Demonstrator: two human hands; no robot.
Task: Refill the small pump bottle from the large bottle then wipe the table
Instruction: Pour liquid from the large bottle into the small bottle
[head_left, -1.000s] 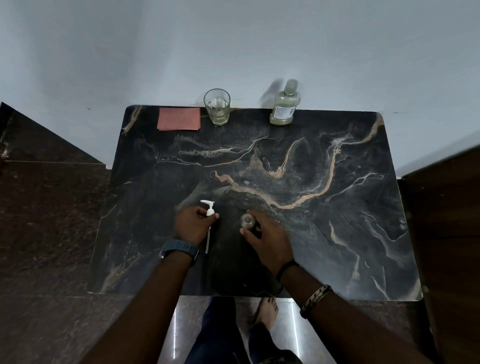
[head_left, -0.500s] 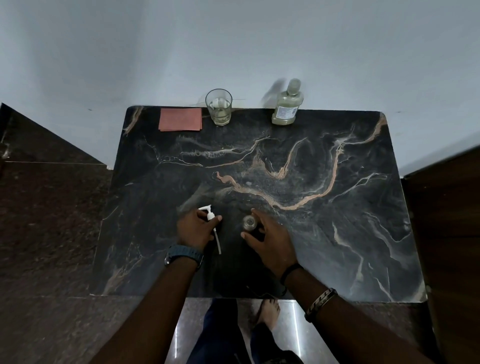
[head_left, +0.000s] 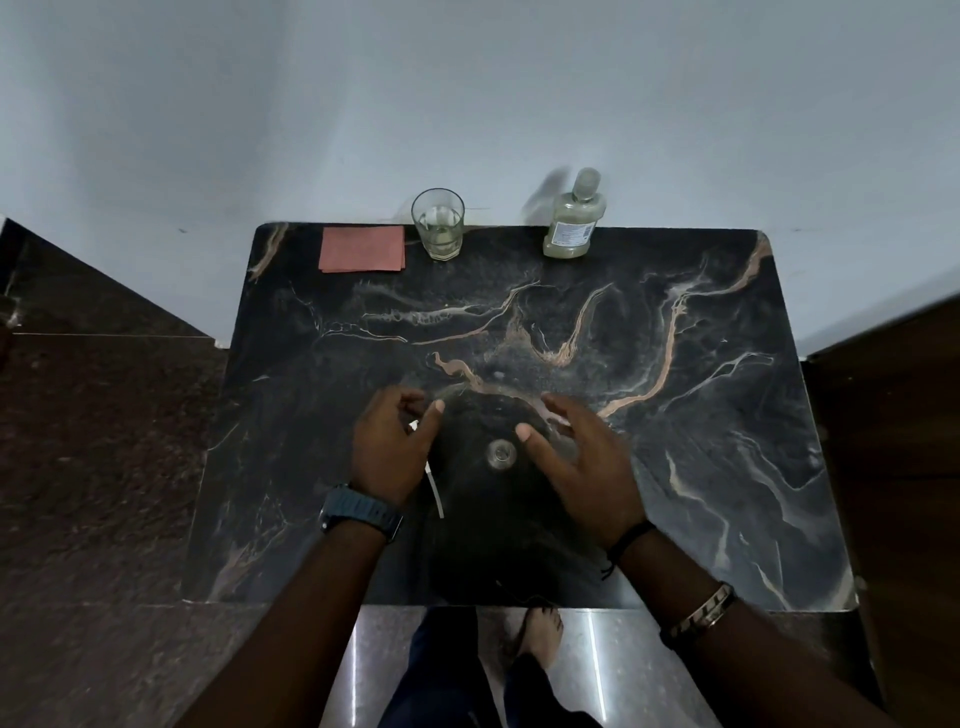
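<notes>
The small pump bottle (head_left: 501, 453) stands near the table's middle front, its round neck uncapped and seen from above. My right hand (head_left: 576, 460) hovers just to its right with fingers spread, not touching it. The white pump head with its long tube (head_left: 434, 488) lies on the table to the bottle's left, partly hidden under my left hand (head_left: 395, 449), whose fingers are apart above it. The large bottle (head_left: 574, 221) of pale liquid stands capped at the far edge. A pink cloth (head_left: 362, 248) lies flat at the far left corner.
A glass (head_left: 438, 223) with some clear liquid stands between the cloth and the large bottle. The dark marble table (head_left: 701, 415) backs onto a white wall. My feet show below the near edge.
My right hand has let go of the small bottle and opened. My left hand has set the pump down beside the bottle and loosened its fingers.
</notes>
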